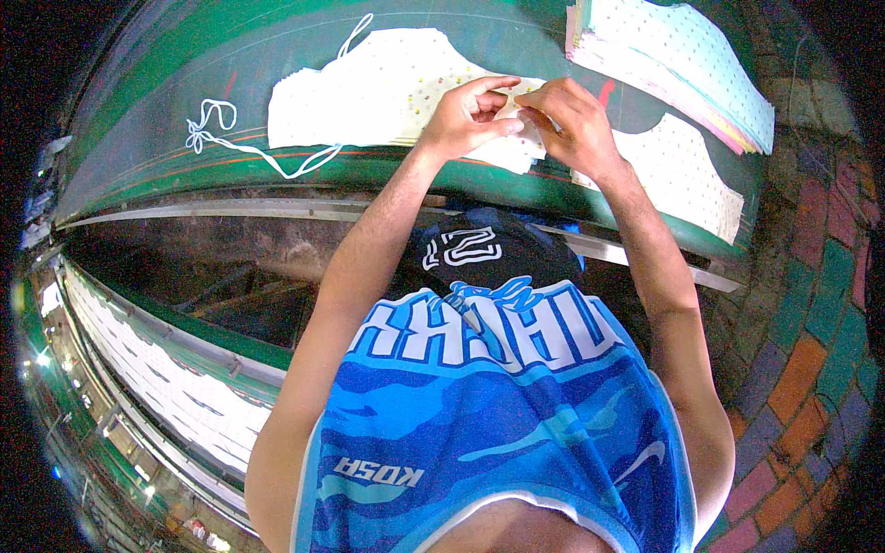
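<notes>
A white, curved, perforated sheet piece (516, 147) lies at the near edge of the green tabletop (166, 138), pinched from both sides: left hand (466, 115) and right hand (572, 124) fingers are clamped on it, likely separating or aligning a layer, which calls for a steady peel. Beside it lie a larger white cut sheet (369, 88), a white cord (221, 129) and a stacked pile of dotted sheets (682, 64); coloured brick floor (802, 350) runs to the right.

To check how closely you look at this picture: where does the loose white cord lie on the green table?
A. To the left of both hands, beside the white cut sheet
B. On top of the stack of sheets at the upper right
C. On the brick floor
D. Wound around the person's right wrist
A: the white cord loops over the green table left of the left hand and right hand.
</notes>
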Available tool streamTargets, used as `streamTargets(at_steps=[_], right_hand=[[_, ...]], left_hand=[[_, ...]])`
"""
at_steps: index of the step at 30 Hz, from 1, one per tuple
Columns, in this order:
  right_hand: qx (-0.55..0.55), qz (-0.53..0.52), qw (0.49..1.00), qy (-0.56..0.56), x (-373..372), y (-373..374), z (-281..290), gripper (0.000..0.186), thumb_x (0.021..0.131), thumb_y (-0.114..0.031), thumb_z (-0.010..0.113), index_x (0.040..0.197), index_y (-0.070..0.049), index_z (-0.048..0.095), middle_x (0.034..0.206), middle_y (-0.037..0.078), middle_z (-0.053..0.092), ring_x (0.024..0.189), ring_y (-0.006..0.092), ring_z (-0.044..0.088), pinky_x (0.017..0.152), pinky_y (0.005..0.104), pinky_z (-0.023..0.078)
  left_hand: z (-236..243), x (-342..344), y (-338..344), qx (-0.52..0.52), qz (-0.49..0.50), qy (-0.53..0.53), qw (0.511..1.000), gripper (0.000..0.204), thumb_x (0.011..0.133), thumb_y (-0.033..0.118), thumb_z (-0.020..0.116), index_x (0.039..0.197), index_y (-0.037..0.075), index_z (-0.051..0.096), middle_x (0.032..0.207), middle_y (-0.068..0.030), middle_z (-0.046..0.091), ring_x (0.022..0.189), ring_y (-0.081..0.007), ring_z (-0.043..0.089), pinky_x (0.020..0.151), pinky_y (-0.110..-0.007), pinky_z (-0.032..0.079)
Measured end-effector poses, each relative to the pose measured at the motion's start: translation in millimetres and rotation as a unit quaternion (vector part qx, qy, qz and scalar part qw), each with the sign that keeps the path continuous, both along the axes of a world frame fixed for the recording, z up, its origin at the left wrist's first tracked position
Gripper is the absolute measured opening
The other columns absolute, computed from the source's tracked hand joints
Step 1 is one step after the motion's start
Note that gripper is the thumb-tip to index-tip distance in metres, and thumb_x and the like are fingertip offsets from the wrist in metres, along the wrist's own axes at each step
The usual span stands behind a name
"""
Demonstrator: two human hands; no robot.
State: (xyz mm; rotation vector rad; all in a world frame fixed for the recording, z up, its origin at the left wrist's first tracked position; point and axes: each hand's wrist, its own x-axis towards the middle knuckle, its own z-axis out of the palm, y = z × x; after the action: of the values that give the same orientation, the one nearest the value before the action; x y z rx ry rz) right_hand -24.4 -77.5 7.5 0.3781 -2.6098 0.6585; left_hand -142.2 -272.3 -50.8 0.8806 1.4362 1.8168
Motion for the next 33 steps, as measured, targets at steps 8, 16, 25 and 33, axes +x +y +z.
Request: streamTargets(at_steps=[8,16,25,33], right_hand=[[-0.014,-0.1,0.993,0.055,-10,-8,-6,0.029,0.084,-0.002,0.081,0.111,-0.008,0.076,0.105,0.009,0.073,0.099,0.0298,0.069,0.085,0.0416,0.057],[-0.046,-0.019,0.995,-0.086,41,9,-8,0.024,0.085,0.004,0.075,0.108,-0.005,0.076,0.111,0.011,0.072,0.108,0.0314,0.067,0.093,0.0432,0.055],[-0.029,0.014,0.991,-0.133,53,8,-16,0.027,0.084,0.002,0.078,0.11,-0.006,0.076,0.117,0.01,0.072,0.115,0.0305,0.066,0.099,0.0429,0.055],[-0.02,-0.008,0.994,-0.11,55,10,-20,0.024,0.084,0.005,0.075,0.106,-0.005,0.075,0.115,0.01,0.072,0.112,0.0301,0.067,0.097,0.0427,0.056]], left_hand=[[-3,-5,8,-0.065,0.05,0.02,0.996,0.065,0.091,0.003,0.084,0.148,-0.005,0.053,0.102,-0.0059,0.077,0.087,-0.0065,0.066,0.078,-0.022,0.055],[-11,-8,11,-0.009,0.054,-0.032,0.998,0.069,0.09,0.001,0.085,0.149,-0.006,0.05,0.132,-0.0139,0.071,0.105,-0.0113,0.067,0.089,-0.024,0.058],[-19,-10,11,-0.033,0.06,-0.026,0.997,0.051,0.097,0.003,0.077,0.144,-0.001,0.056,0.119,-0.01,0.072,0.103,-0.0118,0.069,0.093,-0.026,0.058],[-10,-10,8,-0.021,-0.002,-0.03,0.999,0.061,0.095,-0.005,0.074,0.151,0.001,0.052,0.122,-0.0119,0.073,0.107,-0.0158,0.07,0.096,-0.03,0.059]])
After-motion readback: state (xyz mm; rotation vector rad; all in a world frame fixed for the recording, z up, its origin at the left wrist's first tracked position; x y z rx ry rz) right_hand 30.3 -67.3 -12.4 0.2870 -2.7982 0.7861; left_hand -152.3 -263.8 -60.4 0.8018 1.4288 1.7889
